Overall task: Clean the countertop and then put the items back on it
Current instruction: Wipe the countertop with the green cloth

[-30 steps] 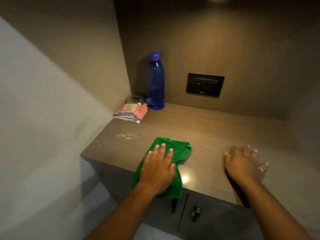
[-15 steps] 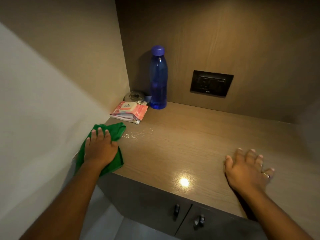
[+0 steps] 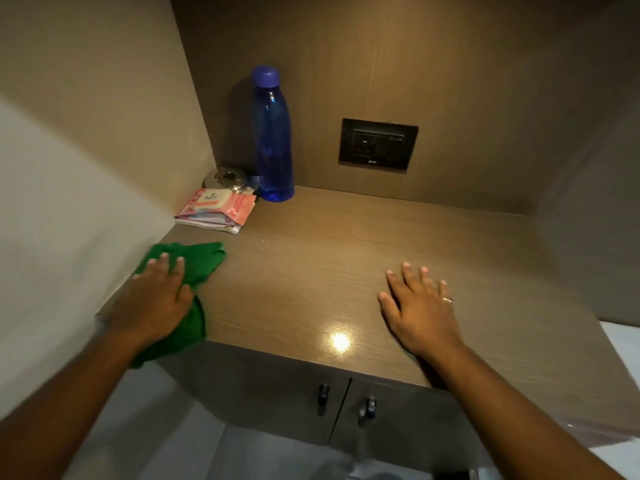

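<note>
The left hand point(image 3: 157, 299) lies flat, fingers straight, pressing the green cloth point(image 3: 194, 261) on the counter point(image 3: 346, 258) at 9 o'clock, by the left wall. The right hand point(image 3: 420, 306) rests flat at 4 o'clock, fingers spread, holding nothing. At 11 o'clock stand a blue bottle point(image 3: 273, 140), a steel tin point(image 3: 227, 178) and a wipes pack point(image 3: 216, 209).

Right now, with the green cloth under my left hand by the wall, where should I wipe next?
Probably sweep the left hand and green cloth forward toward the wipes pack: a few pale specks show on the countertop there, while the right hand braces flat.
</note>
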